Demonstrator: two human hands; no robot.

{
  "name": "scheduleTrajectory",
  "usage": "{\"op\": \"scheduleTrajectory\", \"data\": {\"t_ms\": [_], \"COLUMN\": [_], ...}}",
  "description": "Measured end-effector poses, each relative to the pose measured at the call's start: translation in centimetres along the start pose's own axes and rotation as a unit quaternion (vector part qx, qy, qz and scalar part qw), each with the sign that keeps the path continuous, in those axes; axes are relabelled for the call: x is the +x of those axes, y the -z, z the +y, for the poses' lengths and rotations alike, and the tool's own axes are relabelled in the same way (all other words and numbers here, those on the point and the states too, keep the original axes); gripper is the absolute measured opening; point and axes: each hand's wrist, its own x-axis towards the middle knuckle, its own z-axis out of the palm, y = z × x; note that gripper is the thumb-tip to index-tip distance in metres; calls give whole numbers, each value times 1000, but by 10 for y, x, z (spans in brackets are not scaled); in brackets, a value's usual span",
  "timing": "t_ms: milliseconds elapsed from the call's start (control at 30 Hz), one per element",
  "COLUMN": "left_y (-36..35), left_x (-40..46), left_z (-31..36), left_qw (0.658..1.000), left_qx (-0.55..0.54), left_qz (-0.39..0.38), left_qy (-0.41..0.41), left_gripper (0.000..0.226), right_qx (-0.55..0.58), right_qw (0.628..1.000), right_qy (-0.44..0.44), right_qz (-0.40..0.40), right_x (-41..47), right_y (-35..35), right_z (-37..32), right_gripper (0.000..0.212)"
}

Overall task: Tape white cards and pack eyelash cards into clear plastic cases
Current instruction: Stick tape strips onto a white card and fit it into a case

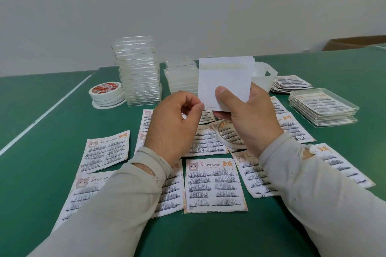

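Note:
My right hand (pixel 248 119) holds a small stack of white cards (pixel 224 78) upright above the table, thumb pressed on the front card. A strip of tape runs across the top of that front card. My left hand (pixel 174 123) is raised beside the stack, its fingers curled and the fingertips pinched together at the cards' lower left corner. Several eyelash cards (pixel 214 185) printed "MEOW LASH" lie spread on the green table under both hands. A loose tape roll (pixel 227 137) lies on the eyelash cards below my right hand.
A tall stack of clear plastic cases (pixel 139 71) stands at the back, with a shorter stack (pixel 181 78) to its right. Stacked tape rolls (pixel 106 94) sit at the left. Packed cases (pixel 323 108) and a pile of eyelash cards (pixel 292 83) lie at the right.

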Motion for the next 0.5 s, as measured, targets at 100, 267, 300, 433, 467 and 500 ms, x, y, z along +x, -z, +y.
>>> {"op": "scheduleTrajectory", "data": {"t_ms": [100, 267, 300, 433, 467, 500], "left_y": [0, -1, 1, 4, 3, 2], "left_x": [0, 1, 1, 4, 3, 3], "left_z": [-1, 7, 8, 7, 8, 7], "left_qw": [998, 978, 961, 935, 937, 943], "left_qx": [50, -183, -236, -287, -281, -266], "left_qz": [-17, -64, -74, -84, -79, -72], "left_qy": [-44, 82, 122, 188, 189, 187], "left_gripper": [18, 22, 24, 24, 23, 21], "right_qx": [-25, -129, -132, -96, -92, -114], "right_qw": [1000, 990, 990, 988, 987, 986], "right_qy": [13, 43, 24, -82, -99, -99], "right_qz": [-9, -38, -51, -93, -88, -74], "right_x": [-2, -1, 0, -1, -2, -1], "right_y": [-2, 1, 3, 4, 3, 4], "right_z": [0, -1, -1, -7, -9, -10], "right_gripper": [8, 14, 14, 25, 35, 47]}}
